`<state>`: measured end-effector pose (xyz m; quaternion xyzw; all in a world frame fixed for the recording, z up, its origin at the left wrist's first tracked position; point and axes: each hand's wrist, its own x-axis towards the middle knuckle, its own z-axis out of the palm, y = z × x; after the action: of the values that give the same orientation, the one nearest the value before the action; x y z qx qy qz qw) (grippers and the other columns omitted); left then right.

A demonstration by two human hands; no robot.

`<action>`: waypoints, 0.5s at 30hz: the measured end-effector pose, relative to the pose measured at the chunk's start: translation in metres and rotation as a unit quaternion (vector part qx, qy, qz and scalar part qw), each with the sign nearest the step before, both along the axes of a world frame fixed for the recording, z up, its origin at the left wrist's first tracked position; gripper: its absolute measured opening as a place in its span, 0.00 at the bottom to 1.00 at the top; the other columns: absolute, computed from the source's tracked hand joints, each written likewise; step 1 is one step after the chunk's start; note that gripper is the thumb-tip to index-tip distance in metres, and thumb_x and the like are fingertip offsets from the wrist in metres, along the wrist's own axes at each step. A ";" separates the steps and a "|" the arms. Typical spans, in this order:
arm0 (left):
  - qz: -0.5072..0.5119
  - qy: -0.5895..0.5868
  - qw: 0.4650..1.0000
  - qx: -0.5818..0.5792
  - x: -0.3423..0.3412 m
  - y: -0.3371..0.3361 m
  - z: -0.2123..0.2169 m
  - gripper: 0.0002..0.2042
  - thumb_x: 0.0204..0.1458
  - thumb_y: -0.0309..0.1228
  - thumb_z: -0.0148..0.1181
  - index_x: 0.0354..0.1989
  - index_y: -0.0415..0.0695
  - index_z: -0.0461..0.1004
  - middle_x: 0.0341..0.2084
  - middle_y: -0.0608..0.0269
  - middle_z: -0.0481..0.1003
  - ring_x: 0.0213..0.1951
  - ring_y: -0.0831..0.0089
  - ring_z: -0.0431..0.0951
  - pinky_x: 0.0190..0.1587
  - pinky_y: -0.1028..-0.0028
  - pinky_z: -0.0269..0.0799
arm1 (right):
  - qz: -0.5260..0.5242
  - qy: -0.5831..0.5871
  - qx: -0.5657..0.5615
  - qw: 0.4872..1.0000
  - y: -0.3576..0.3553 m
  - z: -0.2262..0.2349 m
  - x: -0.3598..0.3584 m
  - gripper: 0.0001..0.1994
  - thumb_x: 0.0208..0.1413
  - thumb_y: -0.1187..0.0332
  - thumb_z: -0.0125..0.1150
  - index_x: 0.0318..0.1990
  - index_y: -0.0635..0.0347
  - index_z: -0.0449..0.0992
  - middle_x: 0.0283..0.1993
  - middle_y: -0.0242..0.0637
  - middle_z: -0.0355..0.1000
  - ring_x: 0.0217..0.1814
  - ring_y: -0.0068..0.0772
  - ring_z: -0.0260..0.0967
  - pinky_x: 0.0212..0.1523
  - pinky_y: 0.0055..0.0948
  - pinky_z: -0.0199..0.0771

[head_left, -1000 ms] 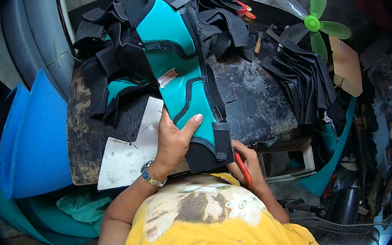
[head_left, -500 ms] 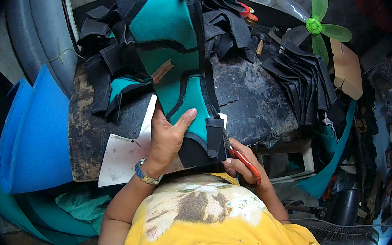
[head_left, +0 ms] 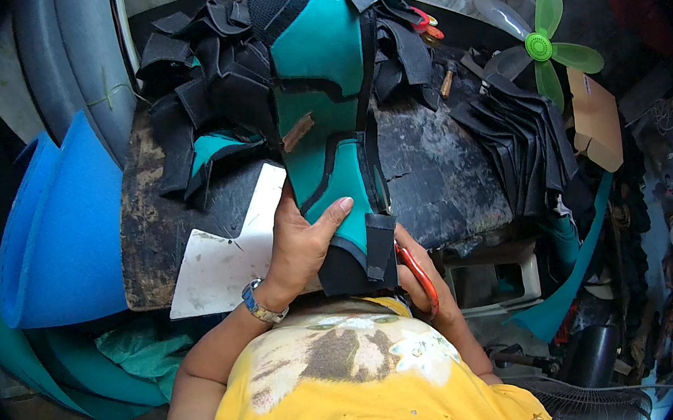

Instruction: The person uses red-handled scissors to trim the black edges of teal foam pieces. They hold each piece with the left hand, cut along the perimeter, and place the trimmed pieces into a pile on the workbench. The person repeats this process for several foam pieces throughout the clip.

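- Here, the person in the yellow shirt holds up a teal and black padded piece (head_left: pixel 326 120), long and stiff, with its top end reaching over the dark worktable (head_left: pixel 432 174).
- The left hand (head_left: pixel 303 243) grips the lower part of the piece, fingers wrapped behind it and the thumb pressed flat on the teal front.
- The right hand (head_left: pixel 418 271) sits low by the black bottom edge of the piece. It is closed around red-handled scissors (head_left: pixel 417 275). I cannot see the blades, so I cannot tell if they are open.
- A white card sheet (head_left: pixel 225 252) lies on the table just beside the left wrist.
- A heap of black and teal cut pieces (head_left: pixel 201 117) sits at the back of the table, and a stack of black pieces (head_left: pixel 523 139) lies to the right.
- A green fan (head_left: pixel 542 45) stands well apart on the right. Blue foam rolls (head_left: pixel 57 233) lean to the left of the table.
- I think good work here means holding the piece still, keeping the thumb away from the scissors, and snipping close to the black edge in small bites.
- Turning the piece, not the scissors, looks like the safer way.
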<state>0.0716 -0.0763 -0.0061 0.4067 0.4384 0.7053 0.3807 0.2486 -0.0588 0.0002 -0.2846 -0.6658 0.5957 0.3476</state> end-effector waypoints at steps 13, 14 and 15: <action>-0.014 -0.025 1.000 -0.006 -0.001 -0.002 0.002 0.21 0.51 0.26 0.63 0.52 0.36 0.64 0.43 0.59 0.73 0.44 0.74 0.74 0.50 0.74 0.69 | -0.015 -0.043 -0.101 0.994 -0.006 0.002 0.007 0.18 0.50 0.77 0.48 0.50 0.64 0.67 0.23 0.23 0.63 0.20 0.09 0.53 0.20 0.14 0.53; -0.017 -0.029 0.999 -0.004 -0.001 -0.002 0.002 0.21 0.51 0.26 0.62 0.53 0.36 0.63 0.43 0.59 0.73 0.44 0.74 0.74 0.50 0.74 0.69 | -0.013 -0.044 -0.095 0.994 -0.007 0.001 0.007 0.18 0.50 0.77 0.48 0.50 0.64 0.68 0.24 0.23 0.63 0.20 0.09 0.54 0.20 0.14 0.54; -0.020 -0.035 0.999 -0.008 -0.001 -0.002 0.002 0.21 0.51 0.25 0.62 0.53 0.36 0.63 0.43 0.59 0.73 0.44 0.75 0.73 0.50 0.75 0.69 | -0.010 -0.037 -0.101 0.994 -0.007 0.000 0.007 0.17 0.50 0.77 0.48 0.50 0.64 0.68 0.24 0.23 0.64 0.21 0.09 0.54 0.20 0.13 0.54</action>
<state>0.0704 -0.0785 -0.0037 0.3875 0.4219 0.7081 0.4129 0.2553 -0.0654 0.0001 -0.3466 -0.6116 0.6459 0.2979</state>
